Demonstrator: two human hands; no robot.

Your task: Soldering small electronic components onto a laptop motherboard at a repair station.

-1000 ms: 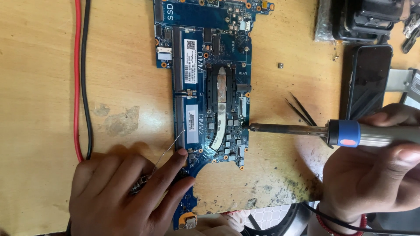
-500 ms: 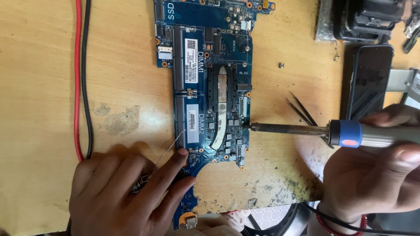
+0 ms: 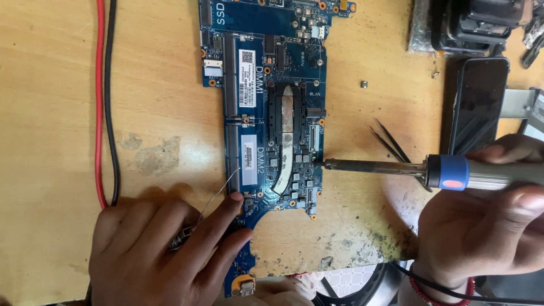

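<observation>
Fingers of right hand curled around soldering iron.

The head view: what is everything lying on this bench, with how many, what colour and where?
circuit board: one, blue, centre of table
wooden table: one, tan, stained
soldering iron: one, blue collar, tip at board's right edge
solder wire: one, silver, by left fingers
cables: two, red and black, left
tweezers: one, black, above iron
phone: one, black, right
small screw: one, silver
left hand: pressing board's lower end
right hand: gripping iron
</observation>
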